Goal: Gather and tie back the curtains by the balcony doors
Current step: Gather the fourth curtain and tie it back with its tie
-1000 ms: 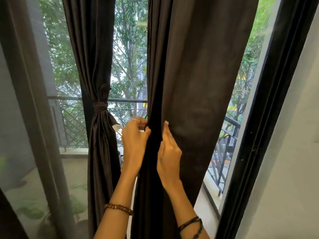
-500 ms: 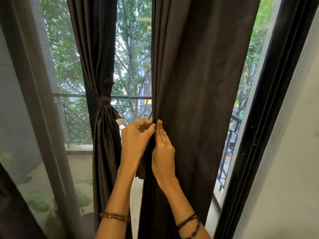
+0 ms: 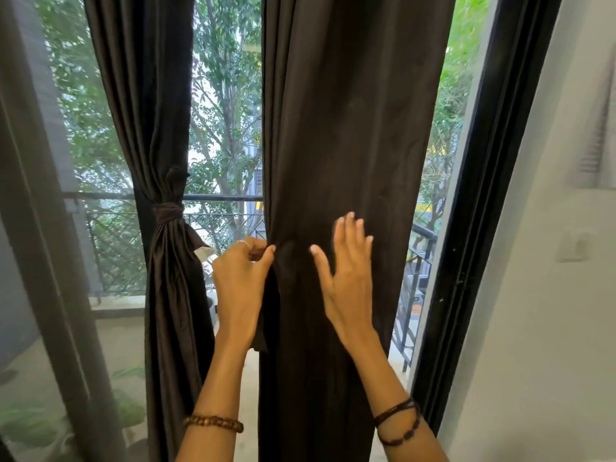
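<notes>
A dark curtain [image 3: 350, 128] hangs loose in front of the balcony doors, falling straight down past both forearms. The left hand [image 3: 241, 281] is at the curtain's left edge with its fingers curled and thumb pressed in, pinching a fold of the fabric there. The right hand [image 3: 346, 278] is spread flat with straight fingers against the front of the same curtain, just right of the pinched fold; it has hold of nothing. A beaded bracelet [image 3: 213, 423] sits on the left wrist and dark cord bands [image 3: 398, 421] wrap the right wrist.

Further left, a second curtain [image 3: 160, 295] is already gathered and cinched at its middle by a fabric tie [image 3: 168, 211], with a small white tag [image 3: 205, 253] sticking out beside it. Between the two curtains the glass shows a balcony railing [image 3: 220, 197] and green trees [image 3: 226, 95]. The black door frame [image 3: 483, 211] runs down the right side, next to a pale wall [image 3: 550, 328].
</notes>
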